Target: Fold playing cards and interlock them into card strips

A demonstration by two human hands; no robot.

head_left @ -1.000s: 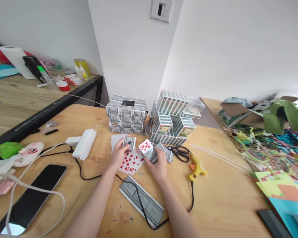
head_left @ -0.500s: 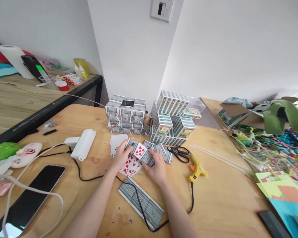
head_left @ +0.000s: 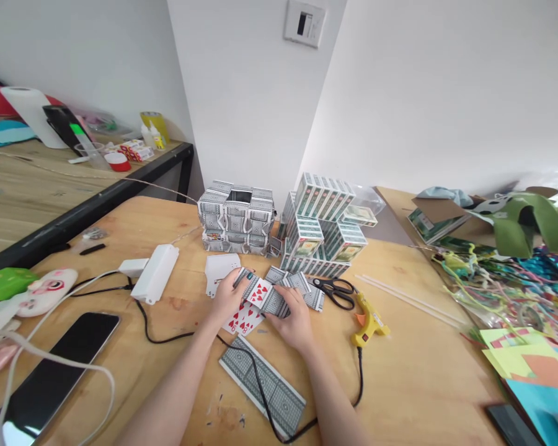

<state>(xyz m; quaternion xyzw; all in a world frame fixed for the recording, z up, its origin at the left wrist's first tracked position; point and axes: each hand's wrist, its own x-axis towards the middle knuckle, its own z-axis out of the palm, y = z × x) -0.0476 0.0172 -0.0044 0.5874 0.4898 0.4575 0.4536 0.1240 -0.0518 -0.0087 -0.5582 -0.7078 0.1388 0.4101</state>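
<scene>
Between my hands is a strip of joined playing cards (head_left: 259,292), grey-patterned at both ends with a red heart face in the middle. My left hand (head_left: 227,298) pinches its left end. At the right end, my right hand (head_left: 294,314) has thumb and fingers closed on it. Heart cards (head_left: 242,319) lie face up under the strip, and more white cards (head_left: 218,272) lie just behind my left hand. Several folded grey-backed cards (head_left: 302,282) rest beyond my right hand. Closer to me lies a long grey-backed card panel (head_left: 265,387), crossed by a black cable (head_left: 255,362).
A built card structure (head_left: 237,217) and stacked card boxes (head_left: 323,229) stand at the back. Black scissors (head_left: 337,291) and a yellow glue gun (head_left: 369,322) lie to the right. A white power adapter (head_left: 155,272) and a phone (head_left: 60,371) are at left, colourful paper (head_left: 534,365) at far right.
The strip is still between both hands and tilts slightly more, its left end toward the back. The view has shifted a little; other things keep their places.
</scene>
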